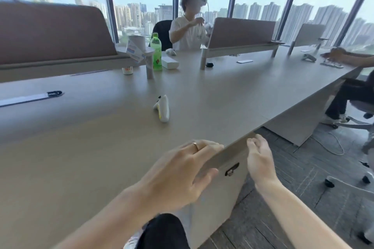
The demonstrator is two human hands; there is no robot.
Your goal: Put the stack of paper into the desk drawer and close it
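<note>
At the near edge of the counter (pixel 101 137), toward five o'clock in our view, we have both hands at the drawer front (pixel 224 159), which sits just under the counter's lip. Our left hand (pixel 178 170) lies over the counter edge, a ring on one finger, its fingers (pixel 210 144) spread and curled down onto the top of the drawer front, the thumb against its face. Our right hand (pixel 260 157) is at the drawer front's right end, palm turned toward it, fingers loosely open and holding nothing. Between the two hands we see the dark handle slot (pixel 232 169) in the panel.

The drawer looks shut or nearly so, though from this angle we cannot be sure. The stack of paper does not show anywhere around our hands; we cannot tell whether it lies inside.

Out at twelve o'clock a white controller (pixel 163 108) lies on the counter, well apart from the hands. Farther off at eleven o'clock stands a green bottle (pixel 156 52), upright. At nine o'clock a flat white strip (pixel 26 99) lies near the left border.
</note>
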